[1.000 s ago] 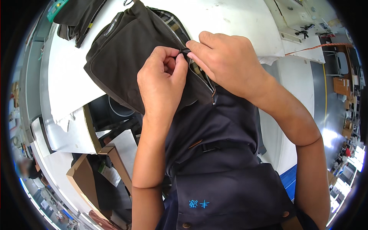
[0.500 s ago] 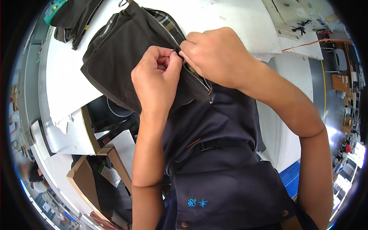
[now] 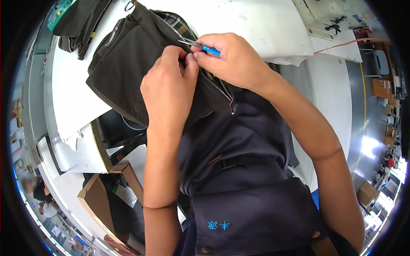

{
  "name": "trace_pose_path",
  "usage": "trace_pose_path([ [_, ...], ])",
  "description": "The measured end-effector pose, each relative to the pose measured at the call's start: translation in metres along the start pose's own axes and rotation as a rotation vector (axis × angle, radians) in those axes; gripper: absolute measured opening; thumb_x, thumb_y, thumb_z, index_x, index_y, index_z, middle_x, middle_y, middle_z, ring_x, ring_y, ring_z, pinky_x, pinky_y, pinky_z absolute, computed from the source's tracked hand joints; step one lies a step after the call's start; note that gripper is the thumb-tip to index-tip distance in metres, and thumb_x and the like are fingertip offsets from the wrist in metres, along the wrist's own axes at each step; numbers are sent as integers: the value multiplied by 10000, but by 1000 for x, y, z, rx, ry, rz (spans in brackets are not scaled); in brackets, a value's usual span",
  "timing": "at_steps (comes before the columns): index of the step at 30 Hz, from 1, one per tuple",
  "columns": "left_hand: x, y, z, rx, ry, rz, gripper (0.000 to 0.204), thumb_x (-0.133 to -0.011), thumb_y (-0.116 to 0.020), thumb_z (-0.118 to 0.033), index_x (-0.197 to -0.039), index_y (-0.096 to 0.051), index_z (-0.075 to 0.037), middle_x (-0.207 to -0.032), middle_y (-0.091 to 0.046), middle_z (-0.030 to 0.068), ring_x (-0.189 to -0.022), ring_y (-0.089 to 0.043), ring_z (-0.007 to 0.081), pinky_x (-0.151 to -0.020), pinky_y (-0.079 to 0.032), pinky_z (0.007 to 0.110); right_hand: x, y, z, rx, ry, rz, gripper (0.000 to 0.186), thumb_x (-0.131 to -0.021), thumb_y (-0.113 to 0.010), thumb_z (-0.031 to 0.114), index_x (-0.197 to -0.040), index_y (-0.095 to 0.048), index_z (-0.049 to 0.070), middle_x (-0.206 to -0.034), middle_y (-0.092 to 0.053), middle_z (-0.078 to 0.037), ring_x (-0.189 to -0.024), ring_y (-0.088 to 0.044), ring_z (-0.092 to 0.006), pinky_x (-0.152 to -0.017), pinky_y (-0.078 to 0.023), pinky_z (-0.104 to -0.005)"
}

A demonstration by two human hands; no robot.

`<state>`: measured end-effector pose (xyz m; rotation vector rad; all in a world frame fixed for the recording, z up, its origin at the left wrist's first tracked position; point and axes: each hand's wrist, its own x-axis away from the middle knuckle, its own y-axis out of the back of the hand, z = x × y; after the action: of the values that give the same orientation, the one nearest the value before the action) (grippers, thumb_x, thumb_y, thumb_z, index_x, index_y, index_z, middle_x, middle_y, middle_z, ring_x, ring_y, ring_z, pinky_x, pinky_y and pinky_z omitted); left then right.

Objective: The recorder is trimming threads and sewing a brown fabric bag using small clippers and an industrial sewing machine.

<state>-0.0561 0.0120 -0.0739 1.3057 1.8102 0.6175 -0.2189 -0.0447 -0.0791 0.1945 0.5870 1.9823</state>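
A dark olive fabric bag [image 3: 132, 55] with metal zippers and a plaid lining lies on the white table [image 3: 256, 25], hanging over its near edge. My left hand [image 3: 168, 85] pinches the bag's fabric beside the zipper. My right hand [image 3: 235, 59] holds small thread snips with a blue handle [image 3: 205, 48], their metal tips pointing left along the zipper line, touching my left fingers.
Another dark bag [image 3: 81, 21] lies at the table's far left. A cardboard box [image 3: 106, 200] stands on the floor below left. At the top right sit a white machine part [image 3: 324, 17] and an orange cord [image 3: 350, 42].
Both hands and the bag have shifted slightly left and up. The blue-handled snips now show in my right hand, with their tips at the zipper.
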Motion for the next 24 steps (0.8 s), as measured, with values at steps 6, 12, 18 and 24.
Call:
trace_pose_path([
  [6, -6, 2, 13, 63, -197, 23, 142, -904, -782, -100, -878, -662, -28, -651, -639, 62, -543, -563, 127, -560, -480, 295, 2, -7, 5, -14, -93, -118, 179, -857, -675, 161, -886, -708, -12, -763, -679, -223, -696, -651, -413, -666, -525, -447],
  [12, 0, 2, 7, 25, -183, -13, 131, -892, -786, -61, -873, -662, -22, -651, -641, 44, -563, -554, 77, -546, -457, 253, 7, -20, -11, 24, 104, -268, 196, -923, -728, 174, -958, -697, -17, -706, -621, -151, -591, -527, -258, -595, -471, -339],
  [18, -2, 13, 11, 616, 179, 208, 114, -981, -733, -68, -1081, -715, -16, -789, -673, -9, -696, -608, 54, -651, -496, 221, 1, 7, -19, -158, -79, -30, 243, -965, -726, 185, -1058, -757, -37, -756, -673, 5, -718, -564, -41, -655, -486, -254],
  [24, -5, 8, 10, 554, 184, 168, 207, -954, -786, -67, -1139, -704, -18, -749, -561, -71, -657, -478, 3, -581, -373, 181, -5, 12, -19, -262, -168, 71, 230, -982, -727, 204, -1064, -770, -7, -769, -649, 42, -670, -530, -26, -592, -434, -227],
])
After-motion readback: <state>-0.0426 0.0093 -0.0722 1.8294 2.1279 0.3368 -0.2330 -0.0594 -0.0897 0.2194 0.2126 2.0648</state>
